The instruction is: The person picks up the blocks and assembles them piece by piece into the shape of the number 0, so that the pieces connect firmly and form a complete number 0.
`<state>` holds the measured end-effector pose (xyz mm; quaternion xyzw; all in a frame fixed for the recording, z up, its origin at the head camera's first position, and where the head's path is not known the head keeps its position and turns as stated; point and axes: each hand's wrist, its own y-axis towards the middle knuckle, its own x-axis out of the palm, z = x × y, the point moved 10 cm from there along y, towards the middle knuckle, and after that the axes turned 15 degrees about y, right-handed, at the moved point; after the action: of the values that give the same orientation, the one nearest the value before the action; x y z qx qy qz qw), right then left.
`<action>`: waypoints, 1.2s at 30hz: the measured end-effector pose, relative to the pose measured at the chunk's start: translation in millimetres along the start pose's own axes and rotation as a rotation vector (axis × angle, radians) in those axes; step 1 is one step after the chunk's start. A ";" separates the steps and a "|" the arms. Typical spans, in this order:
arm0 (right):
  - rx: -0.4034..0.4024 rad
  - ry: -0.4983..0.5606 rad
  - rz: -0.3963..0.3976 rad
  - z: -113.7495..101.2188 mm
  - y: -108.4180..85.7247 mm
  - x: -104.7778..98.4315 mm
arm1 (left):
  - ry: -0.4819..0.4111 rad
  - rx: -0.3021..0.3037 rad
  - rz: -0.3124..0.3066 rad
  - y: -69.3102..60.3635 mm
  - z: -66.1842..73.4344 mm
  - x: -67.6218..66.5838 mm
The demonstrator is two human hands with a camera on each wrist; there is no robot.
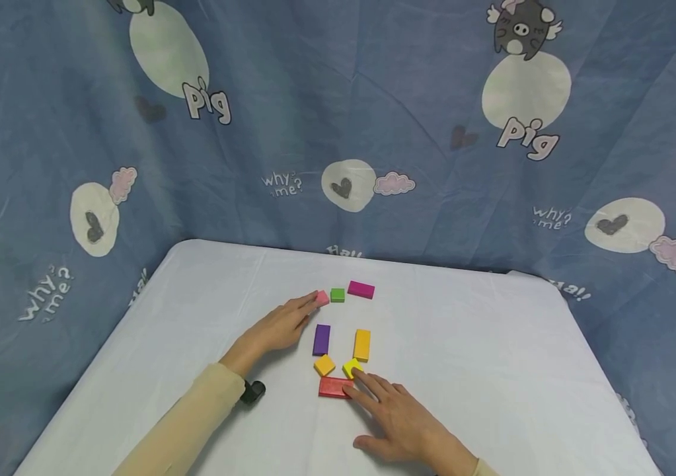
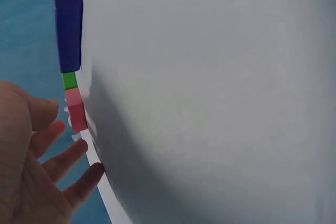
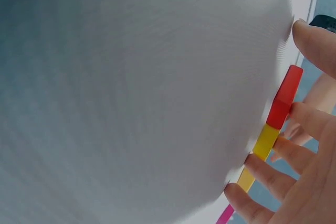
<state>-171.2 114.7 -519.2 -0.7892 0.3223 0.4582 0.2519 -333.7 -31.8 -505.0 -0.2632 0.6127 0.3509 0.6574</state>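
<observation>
My left hand (image 1: 281, 325) reaches over the table with fairly straight fingers, its fingertips at the small pink block (image 1: 322, 298). In the left wrist view its thumb and fingers are spread apart near that pink block (image 2: 76, 109). My right hand (image 1: 400, 420) lies with spread fingers, one fingertip at the yellow block (image 1: 351, 367) and another on the red block (image 1: 332, 387). The right wrist view also shows the fingers beside the red block (image 3: 285, 98) and yellow block (image 3: 266, 141). Neither hand grips anything.
A green block (image 1: 338, 295) and a magenta block (image 1: 361, 289) lie right of the pink one. Nearer are a purple block (image 1: 322, 340), a long orange-yellow block (image 1: 362, 346) and a small orange block (image 1: 324, 365). Behind the white table (image 1: 462, 330) hangs a blue patterned curtain (image 1: 290, 119).
</observation>
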 end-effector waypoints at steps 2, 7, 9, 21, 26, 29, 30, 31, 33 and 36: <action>0.001 0.000 -0.003 -0.5 -0.2 0.8 | 0.009 0.003 -0.003 1.6 -0.8 1.4; -0.001 -0.003 0.000 -2.1 -0.5 0.0 | 0.056 -0.010 -0.025 5.1 -2.9 5.0; -0.003 -0.006 0.004 -2.6 -0.5 -0.8 | 0.067 -0.021 -0.031 5.9 -3.5 5.1; -0.003 -0.003 0.001 -3.5 -1.1 -0.9 | 0.021 -0.049 -0.049 1.5 -1.2 5.8; -0.013 -0.018 0.013 -3.9 -1.3 -1.7 | 0.007 -0.051 -0.056 -1.5 1.7 4.9; -0.010 -0.016 0.013 -3.4 -0.9 -2.0 | -0.004 -0.053 -0.061 -2.6 2.8 4.6; -0.006 -0.015 0.010 -3.0 -0.6 -2.0 | -0.006 -0.052 -0.064 -2.9 3.1 4.9; 0.001 -0.013 0.005 -2.4 -0.4 -1.9 | -0.010 -0.051 -0.066 -3.1 3.6 5.0; 0.007 -0.007 -0.001 -1.8 -0.1 -1.7 | -0.016 -0.048 -0.066 -3.4 4.3 5.5; 0.006 -0.006 -0.002 -1.9 0.0 -1.6 | -0.017 -0.041 -0.068 -3.8 5.4 6.7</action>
<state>-170.7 113.8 -516.9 -0.7874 0.3220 0.4593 0.2558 -327.4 -29.0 -511.4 -0.2945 0.5905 0.3430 0.6685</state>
